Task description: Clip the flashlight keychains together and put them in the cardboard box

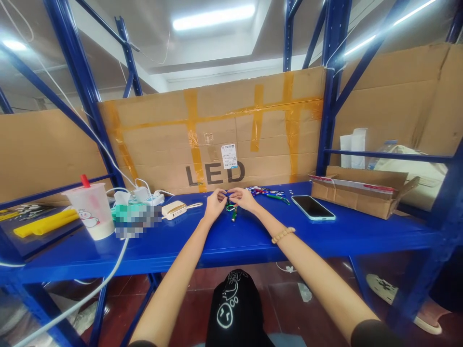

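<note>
i have the left hand (216, 203) and right hand (244, 198) close together, fingers bent, tips pinched on the top of a small green thing (234, 214). its low end is over the blue shelf (231, 243); i cannot tell if it touches. shiny things (277, 196) lie beyond the right hand.

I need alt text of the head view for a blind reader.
A person's left hand and right hand are close together at a small green item on a blue shelf, their grip unclear. Right of them lie colourful items, a phone and a cardboard box; left, a white device and a cup.
</note>
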Demonstrator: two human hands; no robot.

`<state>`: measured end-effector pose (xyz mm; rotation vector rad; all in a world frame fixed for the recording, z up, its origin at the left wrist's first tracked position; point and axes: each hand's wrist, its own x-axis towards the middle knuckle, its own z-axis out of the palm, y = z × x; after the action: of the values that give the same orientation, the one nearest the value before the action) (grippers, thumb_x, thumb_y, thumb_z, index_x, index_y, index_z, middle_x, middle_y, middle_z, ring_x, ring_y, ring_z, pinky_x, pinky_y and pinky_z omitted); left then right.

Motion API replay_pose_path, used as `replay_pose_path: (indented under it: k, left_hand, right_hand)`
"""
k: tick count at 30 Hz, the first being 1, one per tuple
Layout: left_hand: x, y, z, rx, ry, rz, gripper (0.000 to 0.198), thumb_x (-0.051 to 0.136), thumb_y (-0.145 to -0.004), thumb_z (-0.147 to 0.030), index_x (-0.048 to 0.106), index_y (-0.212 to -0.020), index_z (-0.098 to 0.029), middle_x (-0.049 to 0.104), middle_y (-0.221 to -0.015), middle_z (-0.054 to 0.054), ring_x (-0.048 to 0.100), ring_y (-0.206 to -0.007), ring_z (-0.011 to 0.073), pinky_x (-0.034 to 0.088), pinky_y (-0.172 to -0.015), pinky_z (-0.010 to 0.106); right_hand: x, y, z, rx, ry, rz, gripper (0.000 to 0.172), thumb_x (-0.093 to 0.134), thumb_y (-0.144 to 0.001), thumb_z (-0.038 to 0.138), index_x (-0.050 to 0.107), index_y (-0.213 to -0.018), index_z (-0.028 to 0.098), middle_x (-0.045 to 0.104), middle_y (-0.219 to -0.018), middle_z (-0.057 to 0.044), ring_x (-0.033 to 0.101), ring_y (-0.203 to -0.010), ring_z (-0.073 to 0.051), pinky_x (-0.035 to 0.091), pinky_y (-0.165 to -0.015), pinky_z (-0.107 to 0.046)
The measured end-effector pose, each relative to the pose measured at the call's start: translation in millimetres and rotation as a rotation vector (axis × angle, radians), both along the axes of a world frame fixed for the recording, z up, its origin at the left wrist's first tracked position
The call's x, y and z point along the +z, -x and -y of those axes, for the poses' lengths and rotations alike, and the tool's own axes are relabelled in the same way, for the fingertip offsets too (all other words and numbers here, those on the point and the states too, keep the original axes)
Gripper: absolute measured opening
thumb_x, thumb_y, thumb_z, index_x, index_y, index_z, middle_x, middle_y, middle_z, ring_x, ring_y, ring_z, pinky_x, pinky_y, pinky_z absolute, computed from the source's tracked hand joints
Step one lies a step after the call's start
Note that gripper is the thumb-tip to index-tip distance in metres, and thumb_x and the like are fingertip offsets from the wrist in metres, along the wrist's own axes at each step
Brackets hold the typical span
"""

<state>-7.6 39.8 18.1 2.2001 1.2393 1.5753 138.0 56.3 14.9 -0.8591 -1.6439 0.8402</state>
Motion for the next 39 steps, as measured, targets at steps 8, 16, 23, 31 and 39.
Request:
replay_pose_path:
  k: [8,16,23,31,39]
  left_hand:
    - [0.9,1,-2,0.048,0.043,-0.022,0.021,0.055,-0.071,-0.013,0.061,-0.091,-0.016,0.066,-0.072,0.002,0.061,-0.066,0.0129,0.05,-0.065,0.026]
    - [-3.1,1,-5,0.086,0.031,-0.135,0.013,0.057,-0.07,-0.014,0.067,-0.079,-0.017,0.067,-0.071,0.004,0.061,-0.066,0.0144,0.051,-0.069,0.028]
    - [0.2,7,-7,0.228,-0.085,0.027,0.014,0.052,-0.074,-0.019,0.065,-0.079,-0.018,0.067,-0.078,0.004,0.062,-0.07,0.0153,0.05,-0.072,0.029]
    - [6.4,9,-1,0.297,-0.061,0.27,0.018,0.043,-0.081,-0.031,0.056,-0.085,-0.018,0.066,-0.079,0.006,0.062,-0.074,0.017,0.047,-0.074,0.029]
    - [4.4,15,-10,0.383,0.125,0.484,0.021,0.036,-0.083,-0.036,0.044,-0.07,-0.022,0.062,-0.068,0.002,0.062,-0.066,0.0164,0.046,-0.066,0.028]
  right_hand:
    - [5.7,-1,7,-0.111,0.076,-0.014,0.031,0.063,-0.067,0.005,0.062,-0.096,0.013,0.066,-0.082,-0.007,0.062,-0.061,-0.011,0.056,-0.048,-0.021]
    - [3.3,1,4,-0.016,0.043,-0.026,0.024,0.065,-0.067,0.009,0.06,-0.09,0.015,0.067,-0.077,-0.005,0.064,-0.065,-0.013,0.056,-0.05,-0.023]
    - [4.0,-9,7,-0.291,-0.094,0.324,0.019,0.067,-0.069,0.033,0.069,-0.084,0.022,0.07,-0.084,-0.004,0.065,-0.075,-0.018,0.053,-0.065,-0.029]
    - [5.6,-11,15,-0.321,-0.076,0.712,0.018,0.067,-0.066,0.043,0.072,-0.066,0.026,0.071,-0.072,-0.002,0.065,-0.073,-0.019,0.044,-0.058,-0.025]
    - [-1.6,-11,-2,-0.378,-0.119,0.399,0.017,0.06,-0.074,0.035,0.07,-0.077,0.021,0.07,-0.08,-0.004,0.064,-0.076,-0.018,0.049,-0.067,-0.027]
